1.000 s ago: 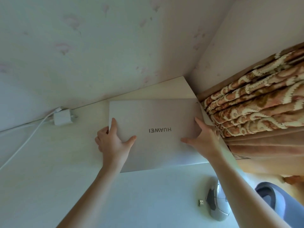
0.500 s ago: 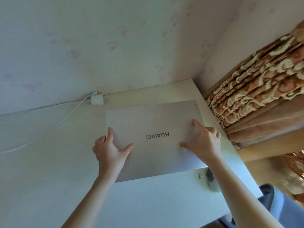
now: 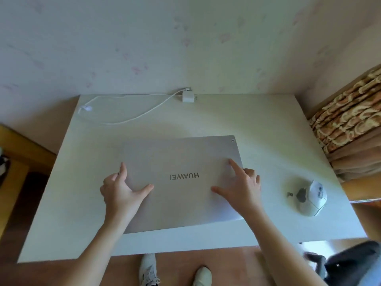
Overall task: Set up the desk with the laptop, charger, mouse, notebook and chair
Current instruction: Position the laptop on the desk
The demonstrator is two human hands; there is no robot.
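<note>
A closed silver laptop (image 3: 181, 157) lies flat on the white desk (image 3: 61, 203), a little right of centre, its logo upside down to me. My left hand (image 3: 121, 188) grips its left edge, thumb on the lid. My right hand (image 3: 239, 186) holds the right edge, with index finger and thumb spread on the lid. The white charger (image 3: 188, 96) sits at the desk's back edge, and its cable (image 3: 132, 118) loops off to the left. A grey and white mouse (image 3: 313, 198) rests right of the laptop, beside a small USB dongle (image 3: 290, 194). No notebook is in view.
A dark chair (image 3: 354, 263) shows at the bottom right, off the desk's front corner. A patterned curtain (image 3: 346, 124) hangs right of the desk. The wall runs directly behind. My shoes (image 3: 148, 269) stand on the wooden floor at the front edge.
Both hands have drawn the laptop from the back right corner toward the middle of the desk. The view has pulled back, so the whole desk and the mouse now show.
</note>
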